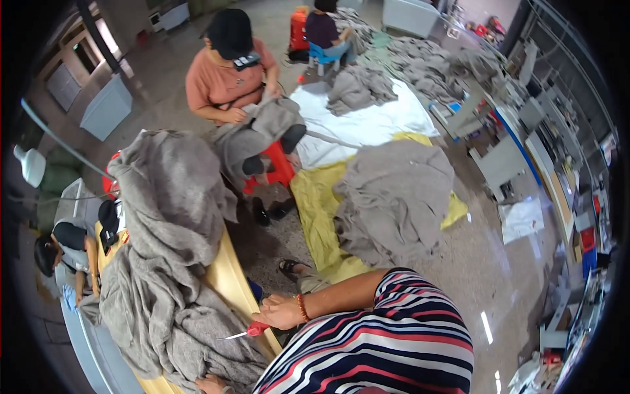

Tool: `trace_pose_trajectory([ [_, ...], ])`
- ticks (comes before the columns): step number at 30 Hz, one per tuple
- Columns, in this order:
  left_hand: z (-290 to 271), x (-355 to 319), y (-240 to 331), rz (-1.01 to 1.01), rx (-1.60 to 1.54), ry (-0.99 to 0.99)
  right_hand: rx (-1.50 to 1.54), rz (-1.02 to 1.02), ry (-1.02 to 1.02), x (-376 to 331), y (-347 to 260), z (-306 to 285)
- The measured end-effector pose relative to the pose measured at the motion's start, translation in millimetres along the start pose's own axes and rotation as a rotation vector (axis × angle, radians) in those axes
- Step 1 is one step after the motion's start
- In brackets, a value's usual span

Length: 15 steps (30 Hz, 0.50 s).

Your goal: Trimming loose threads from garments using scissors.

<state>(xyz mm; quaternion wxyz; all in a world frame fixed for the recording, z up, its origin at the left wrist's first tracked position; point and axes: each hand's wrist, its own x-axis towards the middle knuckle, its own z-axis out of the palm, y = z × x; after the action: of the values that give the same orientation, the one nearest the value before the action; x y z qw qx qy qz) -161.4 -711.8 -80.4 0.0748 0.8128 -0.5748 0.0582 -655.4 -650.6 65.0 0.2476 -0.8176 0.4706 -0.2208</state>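
Note:
A large heap of grey cloth (161, 315) lies along the wooden table (231, 266) on my left. At the lower edge of the view, my left hand (211, 384) grips a fold of this cloth; part of the hand is cut off. My right hand (279, 312), with a beaded bracelet at the wrist, is closed round the red handle of scissors (256, 328). Their metal blade points left, just above the cloth near the table's edge.
A seated person (226, 85) handles grey cloth on a red stool (279, 164) ahead. Another grey heap (397, 200) lies on a yellow sheet (315, 217) on the floor. A person (69, 249) bends at the far left; another (331, 29) sits at the back. Machine tables (525, 151) line the right.

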Motion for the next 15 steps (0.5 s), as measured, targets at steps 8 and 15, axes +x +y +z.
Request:
trace_pose_trajectory([
  [8,-15,-5,27,-0.023,0.027,0.114,-0.028,0.111,0.287,-27,2,14],
  [15,6,19,2,-0.153,0.023,0.113,-0.019,0.129,0.286,-35,0,17],
])
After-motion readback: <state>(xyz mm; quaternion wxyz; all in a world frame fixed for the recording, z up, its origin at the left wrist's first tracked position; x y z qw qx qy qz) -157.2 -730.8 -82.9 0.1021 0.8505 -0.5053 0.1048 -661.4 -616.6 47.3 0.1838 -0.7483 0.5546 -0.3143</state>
